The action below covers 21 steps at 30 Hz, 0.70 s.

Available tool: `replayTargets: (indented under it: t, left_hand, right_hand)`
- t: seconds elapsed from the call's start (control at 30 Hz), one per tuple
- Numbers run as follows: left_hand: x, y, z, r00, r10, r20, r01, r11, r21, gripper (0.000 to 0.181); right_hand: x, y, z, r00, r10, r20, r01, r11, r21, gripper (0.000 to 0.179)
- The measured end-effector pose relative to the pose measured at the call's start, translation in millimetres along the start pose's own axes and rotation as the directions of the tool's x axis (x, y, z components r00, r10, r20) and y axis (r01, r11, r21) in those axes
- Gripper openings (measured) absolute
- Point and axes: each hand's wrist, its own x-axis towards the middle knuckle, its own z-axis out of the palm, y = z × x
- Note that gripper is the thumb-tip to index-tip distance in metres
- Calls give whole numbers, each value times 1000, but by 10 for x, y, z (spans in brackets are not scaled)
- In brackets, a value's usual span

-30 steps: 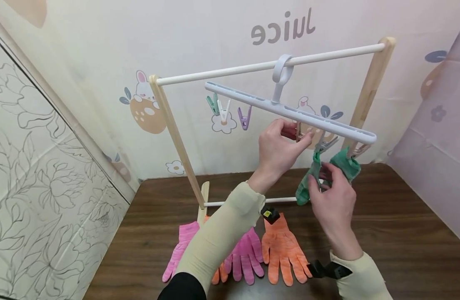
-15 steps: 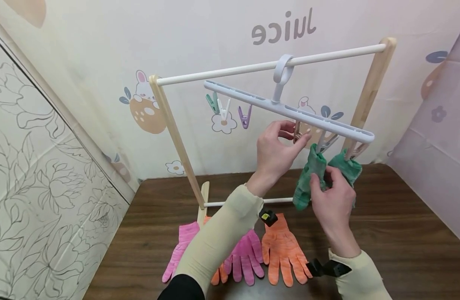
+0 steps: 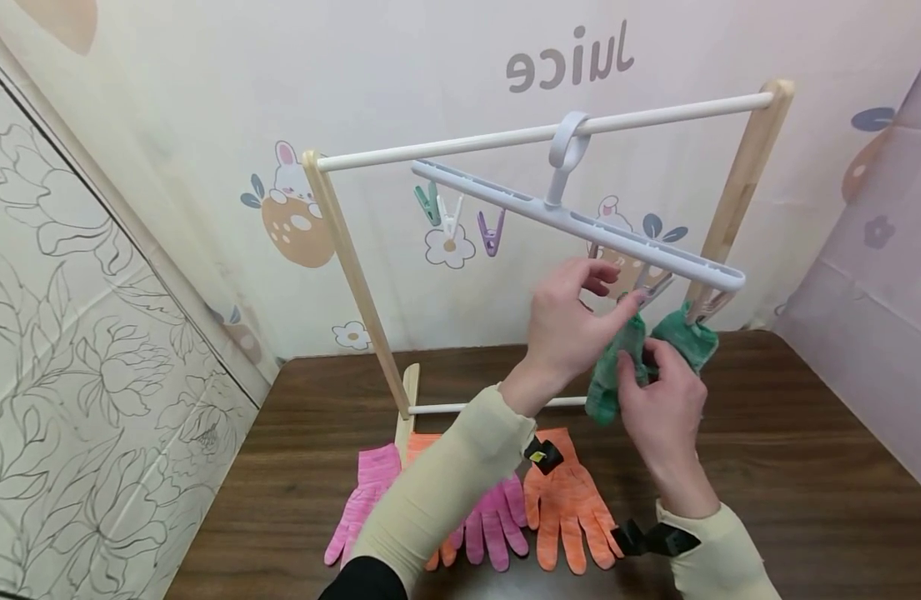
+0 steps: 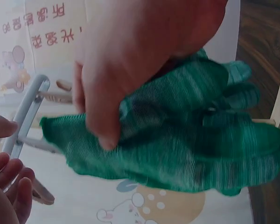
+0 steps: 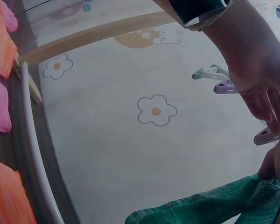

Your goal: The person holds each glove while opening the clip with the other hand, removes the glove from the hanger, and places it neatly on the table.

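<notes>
Pale hanger hangs by its hook from a white rail. Two green gloves dangle from its right half: the nearer glove by a grey clothespin, the other glove by a pinkish clothespin. With thumb and fingers my right hand pinches the nearer glove below its cuff; the left wrist view shows the pinch on the glove closely. My left hand is raised beside the grey clothespin, fingers loosely bent, thumb pointing at it. A brownish clothespin is partly hidden behind that hand.
Green, white and purple clothespins hang from the hanger's left half. On the wooden table lie pink gloves and orange gloves, partly under my left arm. A wooden post stands right.
My left hand has left the brownish clothespin and moved right and down towards the grey one. My right hand has sunk slightly, still holding the nearer green glove, which has turned flatter to view.
</notes>
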Motion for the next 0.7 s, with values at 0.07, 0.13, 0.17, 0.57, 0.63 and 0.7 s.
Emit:
replayTargets:
  t: [0.07, 0.13, 0.17, 0.57, 0.63, 0.7]
  left_hand:
    - [-14, 27, 32, 1000, -4, 13, 4, 1000, 21, 34]
    - [-19, 45, 68, 1000, -10, 27, 8, 999, 48, 36]
    - [-17, 53, 86, 999, -15, 32, 13, 998, 59, 37]
    - [14, 44, 290, 998, -68, -3, 69, 996, 58, 38]
    - [16, 43, 314, 998, -64, -22, 65, 996, 65, 38]
    - [18, 45, 329, 998, -59, -37, 62, 996, 70, 38]
  right_hand:
    - [-5, 3, 10, 1000, -12, 2, 12, 1000, -2, 19]
    - [-9, 2, 22, 1000, -18, 3, 18, 1000, -3, 19]
    - [-9, 1, 28, 1000, -23, 2, 23, 1000, -4, 19]
    - [-11, -4, 58, 995, -99, -5, 99, 995, 0, 16]
    - [-17, -3, 60, 995, -103, -5, 103, 995, 2, 17]
    - [-21, -1, 61, 994, -106, -3, 106, 994, 6, 17]
